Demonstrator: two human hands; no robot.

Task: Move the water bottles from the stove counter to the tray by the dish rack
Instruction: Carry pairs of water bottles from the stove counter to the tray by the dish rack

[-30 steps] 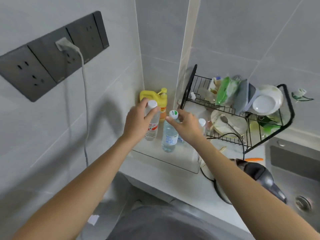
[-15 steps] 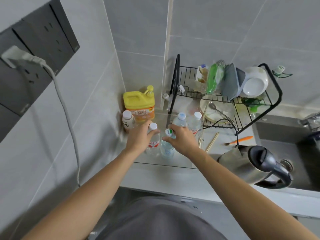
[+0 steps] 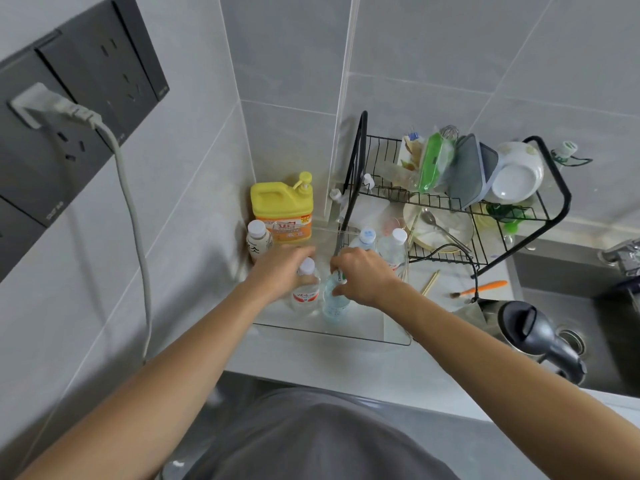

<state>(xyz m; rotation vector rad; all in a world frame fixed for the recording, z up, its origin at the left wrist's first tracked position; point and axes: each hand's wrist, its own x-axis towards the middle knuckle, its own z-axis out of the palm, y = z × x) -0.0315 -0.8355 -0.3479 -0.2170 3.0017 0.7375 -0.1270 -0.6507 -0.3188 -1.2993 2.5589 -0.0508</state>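
Inside the tray (image 3: 332, 336), two bottles stand upright: left hand (image 3: 280, 271) grips the red one (image 3: 304, 292), right hand (image 3: 363, 275) grips the blue one (image 3: 334, 303), at twelve o'clock.

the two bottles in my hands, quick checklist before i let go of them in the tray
1. Left hand grips the red-label bottle: ok.
2. Right hand grips the blue-label bottle: ok.
3. Both bottles upright: ok.
4. Bottoms resting flat on the clear tray: cannot tell, since the clear plastic hides contact.
5. Clear of the two bottles already in the tray: ok, they stand further back.
6. Kettle out of the withdrawal path: ok, it sits off to the right.
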